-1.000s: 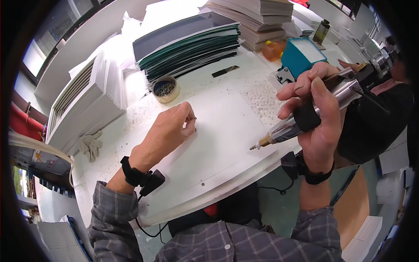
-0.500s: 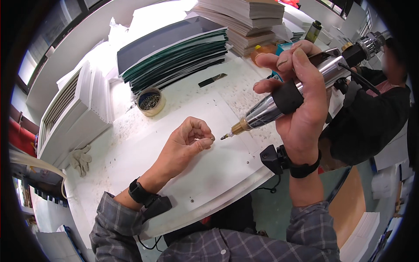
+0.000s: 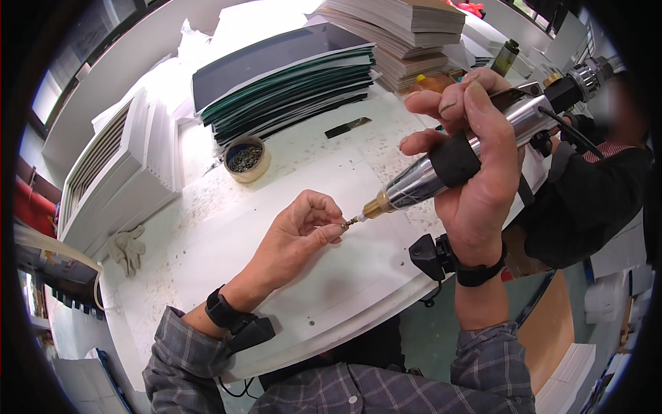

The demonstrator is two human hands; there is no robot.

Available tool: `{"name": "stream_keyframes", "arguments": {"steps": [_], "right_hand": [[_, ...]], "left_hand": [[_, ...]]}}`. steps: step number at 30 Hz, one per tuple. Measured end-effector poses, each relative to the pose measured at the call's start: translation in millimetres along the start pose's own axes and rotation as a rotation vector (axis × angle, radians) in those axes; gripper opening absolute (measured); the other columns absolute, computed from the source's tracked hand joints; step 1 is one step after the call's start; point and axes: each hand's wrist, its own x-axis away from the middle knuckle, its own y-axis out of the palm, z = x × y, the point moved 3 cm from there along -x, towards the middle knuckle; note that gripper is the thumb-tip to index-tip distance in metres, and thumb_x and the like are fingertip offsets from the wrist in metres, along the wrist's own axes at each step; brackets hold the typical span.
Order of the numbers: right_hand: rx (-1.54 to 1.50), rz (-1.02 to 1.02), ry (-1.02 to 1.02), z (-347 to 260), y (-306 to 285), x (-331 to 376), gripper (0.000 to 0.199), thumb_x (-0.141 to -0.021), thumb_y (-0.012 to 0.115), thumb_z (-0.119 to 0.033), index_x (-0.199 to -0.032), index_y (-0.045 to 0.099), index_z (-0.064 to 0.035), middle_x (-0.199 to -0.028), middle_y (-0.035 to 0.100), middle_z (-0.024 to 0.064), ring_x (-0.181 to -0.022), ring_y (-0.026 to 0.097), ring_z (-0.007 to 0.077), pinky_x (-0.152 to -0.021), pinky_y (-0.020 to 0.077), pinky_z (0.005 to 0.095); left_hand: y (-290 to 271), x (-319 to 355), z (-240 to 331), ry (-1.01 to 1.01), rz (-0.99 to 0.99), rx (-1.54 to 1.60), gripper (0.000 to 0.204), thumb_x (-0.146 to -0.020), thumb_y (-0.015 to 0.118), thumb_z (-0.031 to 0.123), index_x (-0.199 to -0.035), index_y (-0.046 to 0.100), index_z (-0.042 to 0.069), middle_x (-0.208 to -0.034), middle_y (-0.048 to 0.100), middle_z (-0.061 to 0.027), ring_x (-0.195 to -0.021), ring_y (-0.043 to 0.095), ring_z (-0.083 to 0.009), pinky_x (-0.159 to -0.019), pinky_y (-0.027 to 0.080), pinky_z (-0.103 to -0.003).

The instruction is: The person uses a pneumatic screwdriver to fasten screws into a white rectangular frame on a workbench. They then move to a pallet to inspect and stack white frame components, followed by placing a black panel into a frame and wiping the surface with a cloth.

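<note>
I have the left hand (image 3: 303, 224) curled into a loose fist above the white sheet (image 3: 289, 276), thumb and forefinger pinched on something very small, most likely a screw (image 3: 345, 225), though it is too tiny for me to be sure. The right hand (image 3: 476, 172) is wrapped tight around the power screwdriver (image 3: 448, 165), holding it aslant in the air so its brass nose and thin bit point down and left, right at the pinched fingertips of the left hand. Bit and screw look to be touching or all but touching.

I judge the step in hand to be loading the screw onto the bit, before any driving starts. The next move calls for a steady tool and a fine nudge from the left fingers, so the tip seats squarely in the screw head; then the left hand has to let go without knocking it off.

Beyond the left hand, on the counter (image 3: 207, 207), stands a small round tub of screws (image 3: 245, 159), well apart from both hands. Farther out lie a stack of dark green boards (image 3: 283, 83) and, to its left, a row of white sheets stood on edge (image 3: 117, 165). Past the right hand there is a tall pile of pale boards (image 3: 407, 34), and beside that hand another person's dark sleeve (image 3: 586, 200)
</note>
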Motion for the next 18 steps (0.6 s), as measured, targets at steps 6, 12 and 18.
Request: {"name": "stream_keyframes", "arguments": {"steps": [6, 12, 18], "right_hand": [[0.011, 0.007, -0.006, -0.8, 3.2, 0.8, 0.026, -0.106, 0.056, -0.028, -0.118, 0.052, -0.0058, -0.091, 0.056, 0.0031, -0.102, 0.07, 0.0207, -0.064, 0.0663, 0.0327], [0.002, 0.003, 0.005, 0.5, 5.9, 0.4, 0.025, -0.107, 0.055, -0.028, -0.117, 0.053, -0.0055, -0.093, 0.056, 0.0031, -0.101, 0.07, 0.0193, -0.065, 0.0663, 0.0329], [-0.029, -0.073, -0.022, 7.0, 6.6, -14.7, 0.026, -0.107, 0.056, -0.032, -0.113, 0.056, -0.0068, -0.093, 0.058, 0.0017, -0.101, 0.07, 0.0176, -0.064, 0.0627, 0.0321]], "left_hand": [[-1.2, 1.0, 1.7, -0.003, 0.01, 0.009, 0.019, -0.102, 0.066, 0.007, -0.118, 0.055, 0.006, -0.11, 0.062, -0.0028, -0.101, 0.063, -0.01, -0.093, 0.057, -0.028], [-2.2, 1.4, -0.6, -0.023, 0.02, 0.072, 0.02, -0.102, 0.067, 0.006, -0.117, 0.055, 0.006, -0.11, 0.063, -0.0032, -0.101, 0.064, -0.0104, -0.093, 0.057, -0.029], [-7.7, -3.3, 13.1, -0.044, 0.056, 0.005, 0.018, -0.101, 0.068, 0.006, -0.115, 0.057, 0.006, -0.106, 0.065, -0.0024, -0.1, 0.064, -0.0103, -0.092, 0.055, -0.028]]}}
